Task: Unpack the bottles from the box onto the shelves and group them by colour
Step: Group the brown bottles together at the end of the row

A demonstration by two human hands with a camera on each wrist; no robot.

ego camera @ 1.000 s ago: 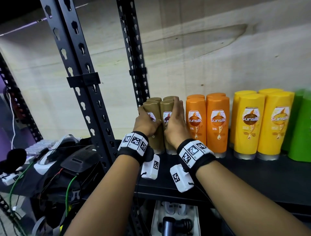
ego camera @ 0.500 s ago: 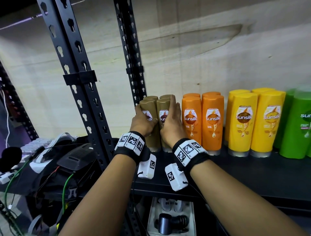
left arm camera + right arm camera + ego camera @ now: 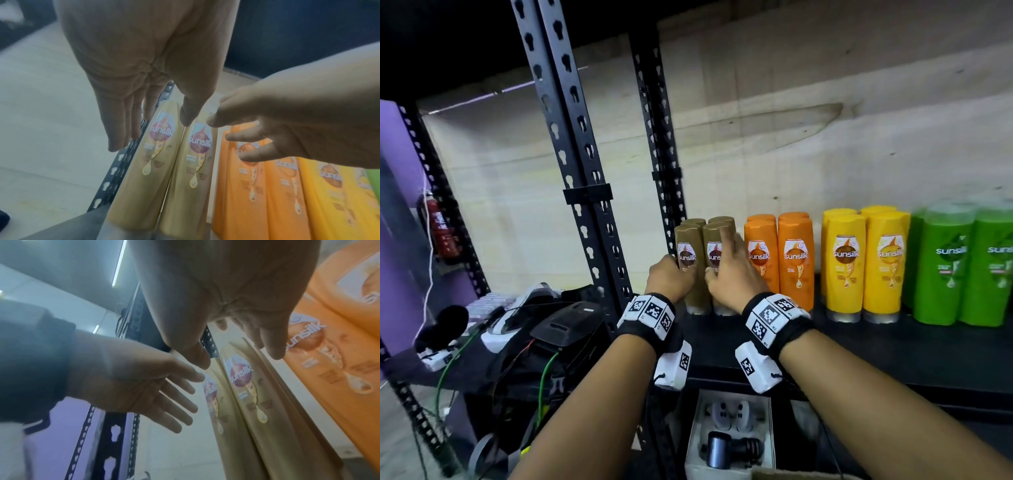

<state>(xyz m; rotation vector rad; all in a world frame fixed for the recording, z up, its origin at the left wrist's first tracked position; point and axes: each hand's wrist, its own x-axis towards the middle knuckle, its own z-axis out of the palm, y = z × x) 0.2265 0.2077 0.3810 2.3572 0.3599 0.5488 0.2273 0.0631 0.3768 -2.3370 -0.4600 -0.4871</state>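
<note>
Four brown bottles (image 3: 690, 260) stand in a tight block at the left end of the black shelf (image 3: 893, 353). My left hand (image 3: 669, 279) is at the block's left side, with straight fingers (image 3: 121, 134) just off the front left bottle (image 3: 152, 162). My right hand (image 3: 729, 274) is at the front right bottle (image 3: 717, 255), fingers spread and relaxed (image 3: 275, 350), holding nothing. To the right stand orange bottles (image 3: 779, 260), then yellow bottles (image 3: 866, 263), then green bottles (image 3: 962, 270), each colour together.
A black perforated upright (image 3: 582, 205) stands left of the brown bottles, a second one (image 3: 661, 171) just behind them. Cables and dark gear (image 3: 541, 342) cover the neighbouring shelf at left. A white box (image 3: 729, 435) with small devices sits on the level below.
Both hands gripped the brown bottles before; now the fingers have let go and drawn back slightly. The head view has shifted, showing more green bottles.
</note>
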